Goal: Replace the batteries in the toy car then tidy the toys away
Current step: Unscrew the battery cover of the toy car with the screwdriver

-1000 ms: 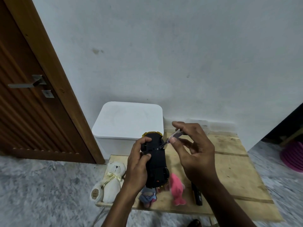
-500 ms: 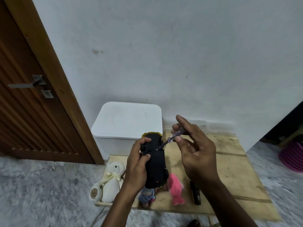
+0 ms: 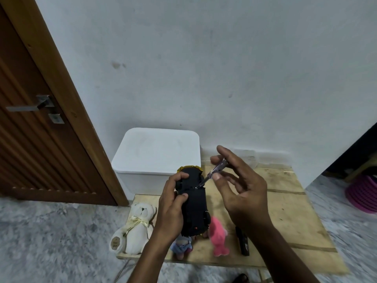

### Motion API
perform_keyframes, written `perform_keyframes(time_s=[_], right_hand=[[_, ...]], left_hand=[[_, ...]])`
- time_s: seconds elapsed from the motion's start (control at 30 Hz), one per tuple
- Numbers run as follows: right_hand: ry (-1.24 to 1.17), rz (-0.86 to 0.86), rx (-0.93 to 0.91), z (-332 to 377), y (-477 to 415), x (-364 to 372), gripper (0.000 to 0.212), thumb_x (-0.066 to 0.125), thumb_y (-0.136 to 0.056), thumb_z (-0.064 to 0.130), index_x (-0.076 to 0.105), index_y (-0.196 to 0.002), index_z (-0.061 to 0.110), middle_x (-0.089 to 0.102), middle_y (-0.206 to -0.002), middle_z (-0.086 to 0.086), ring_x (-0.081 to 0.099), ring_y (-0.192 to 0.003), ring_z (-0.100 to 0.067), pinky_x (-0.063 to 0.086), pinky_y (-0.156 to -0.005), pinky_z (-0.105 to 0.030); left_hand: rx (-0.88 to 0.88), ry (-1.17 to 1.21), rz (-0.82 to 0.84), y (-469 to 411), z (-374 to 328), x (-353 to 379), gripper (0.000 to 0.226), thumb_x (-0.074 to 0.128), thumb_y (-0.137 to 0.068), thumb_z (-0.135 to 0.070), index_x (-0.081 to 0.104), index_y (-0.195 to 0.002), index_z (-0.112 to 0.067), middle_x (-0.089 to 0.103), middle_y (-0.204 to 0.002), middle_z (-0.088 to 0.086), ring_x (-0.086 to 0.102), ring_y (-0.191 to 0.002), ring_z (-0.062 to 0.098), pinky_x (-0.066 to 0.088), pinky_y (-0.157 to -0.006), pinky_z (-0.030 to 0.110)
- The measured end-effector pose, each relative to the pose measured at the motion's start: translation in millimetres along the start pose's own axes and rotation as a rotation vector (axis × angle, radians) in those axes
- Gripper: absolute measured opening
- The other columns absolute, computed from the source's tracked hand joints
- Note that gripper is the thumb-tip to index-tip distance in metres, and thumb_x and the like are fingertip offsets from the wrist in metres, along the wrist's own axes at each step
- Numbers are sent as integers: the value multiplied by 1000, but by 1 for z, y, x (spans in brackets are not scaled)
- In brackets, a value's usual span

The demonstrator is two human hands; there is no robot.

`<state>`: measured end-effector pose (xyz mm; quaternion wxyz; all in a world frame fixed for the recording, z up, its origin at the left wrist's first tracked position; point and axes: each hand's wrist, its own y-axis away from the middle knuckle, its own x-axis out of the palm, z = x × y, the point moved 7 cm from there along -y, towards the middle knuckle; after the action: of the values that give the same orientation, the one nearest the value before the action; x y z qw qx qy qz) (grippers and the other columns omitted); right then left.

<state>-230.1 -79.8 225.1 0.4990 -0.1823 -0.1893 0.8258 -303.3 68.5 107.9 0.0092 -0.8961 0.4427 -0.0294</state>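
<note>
White wall (image 3: 204,58) fills the upper frame. A wooden door (image 3: 34,152) stands at far left, and a white lidded bin (image 3: 157,154) sits left of centre, behind a low plywood table (image 3: 285,211). A cream teddy bear (image 3: 136,227) overhangs the table's lower-left corner.

At centre, the left hand (image 3: 171,211) curls its fingers and thumb round the toy car (image 3: 195,205). The car is held underside-up over a small blue doll (image 3: 181,245) and a pink plush (image 3: 218,234). A clear-handled screwdriver (image 3: 217,168) slants down so that its tip touches the chassis near the upper end. The right hand (image 3: 244,193) pinches the handle between thumb and forefinger, with the other fingers spread. A black oblong item (image 3: 242,242), not identifiable, lies on the table below that hand. A pink ribbed object (image 3: 363,195) shows at far right.

Probable hazards:
- **Tip slip:** the slanted tool may cam out of the screw head and scratch the chassis or jab the left thumb.
- **Lost screw:** a freed screw could drop among the toys or onto the mottled floor.
- **Unsteady car:** held in mid-air, the car may twist under turning force.
</note>
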Motion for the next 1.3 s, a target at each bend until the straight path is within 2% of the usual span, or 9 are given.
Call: perform_keyframes(time_s=[0.23,0.33,0.43,0.53,0.73,0.9,1.0,1.13,1.3], right_hand=[[-5,10,13,-4,0,2,67,54,-92,-15,55,-134,38,70,-120,15,67,-113,-14,54,-96,-29],[-18,0,19,-4,0,2,68,62,-89,-13,58,-131,41,67,-125,11,67,-112,-19,56,-95,-37],[42,-33,-42,-2,-3,-1,62,74,-82,-7,66,-123,39,61,-113,8,66,-102,-21,57,-89,-44],[46,-50,-24,-7,-5,-4,63,68,-85,-12,64,-129,33,61,-99,8,66,-94,-18,58,-85,-32],[3,-45,52,-14,-7,-11,77,66,-87,-8,55,-129,55,67,-107,10,66,-109,-16,59,-83,-29],[-7,-104,101,-30,-13,-26,92,65,-85,-12,44,-132,63,68,-98,6,68,-100,-20,61,-83,-37],[9,-91,97,-43,-16,-36,92,60,-90,-12,31,-142,58,72,-105,3,70,-104,-22,59,-87,-41],[32,-96,101,-53,-25,-50,79,58,-90,-15,36,-141,41,72,-109,-1,71,-104,-20,60,-85,-35],[-138,-321,266,-87,-49,-97,68,61,-91,-10,39,-141,29,71,-107,-11,72,-100,-23,61,-79,-37]], left_hand=[[11,-11,-1,-3,0,-1,48,47,-78,-13,59,-119,-34,61,-127,6,63,-104,36,54,-85,64],[15,-4,11,-3,2,0,48,47,-79,-13,58,-121,-32,61,-126,8,63,-104,39,54,-85,65],[22,-12,16,-5,2,2,48,47,-78,-13,59,-120,-33,60,-127,8,63,-104,39,53,-85,63],[10,6,20,-7,5,5,47,47,-78,-12,60,-117,-36,59,-128,9,63,-104,39,55,-81,54],[7,24,41,-12,7,18,46,46,-79,-13,60,-116,-36,59,-127,8,64,-100,36,56,-75,46],[-7,48,64,-19,8,32,45,46,-79,-12,61,-113,-37,60,-126,4,65,-103,27,56,-73,32],[-17,60,73,-24,11,41,46,45,-79,-10,61,-113,-37,60,-125,3,65,-102,22,55,-72,27],[-32,56,88,-32,16,56,46,44,-80,-10,61,-112,-37,62,-122,-4,64,-102,21,56,-75,31],[-108,81,110,-44,25,76,43,45,-78,-11,60,-113,-31,66,-113,-17,65,-95,10,55,-72,29]])
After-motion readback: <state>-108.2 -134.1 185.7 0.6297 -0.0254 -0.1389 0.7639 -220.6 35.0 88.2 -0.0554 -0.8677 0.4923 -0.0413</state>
